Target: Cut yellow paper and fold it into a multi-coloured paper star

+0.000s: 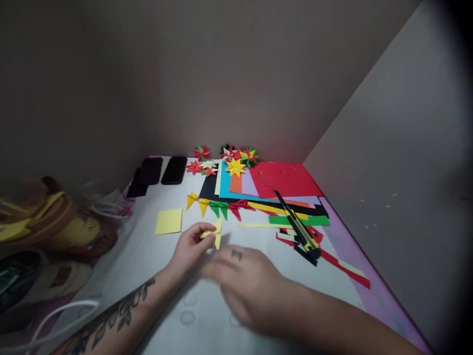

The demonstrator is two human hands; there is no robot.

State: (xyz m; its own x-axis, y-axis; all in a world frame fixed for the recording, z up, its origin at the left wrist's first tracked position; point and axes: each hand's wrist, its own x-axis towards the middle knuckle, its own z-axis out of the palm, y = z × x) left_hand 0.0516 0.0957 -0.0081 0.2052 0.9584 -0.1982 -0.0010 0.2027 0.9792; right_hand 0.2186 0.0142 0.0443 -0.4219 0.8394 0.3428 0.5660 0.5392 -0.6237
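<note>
At the table [142, 246], left hand [191, 242] pinched on yellow paper [218, 230], right hand [249, 278] blurred, grip unclear.

White tabletop [138, 241], purple border [343, 241] down right side, faint "30" marking [187, 310] toward the front. Back left: black phone-like slab [174, 170], second dark slab [151, 171] just beside it, black flat piece [137, 187] at left edge. Left of centre: yellow paper square [168, 222], lying flat. Mid-table: row of folded paper pieces [219, 209], yellow, then green, then red. Back right: overlapping coloured sheets [291, 182], red uppermost. In front of those: green strip [321, 220], thin pale strip [253, 225]. Nearer: black scrap [305, 256], long red strip [364, 283] angled toward border.
</note>
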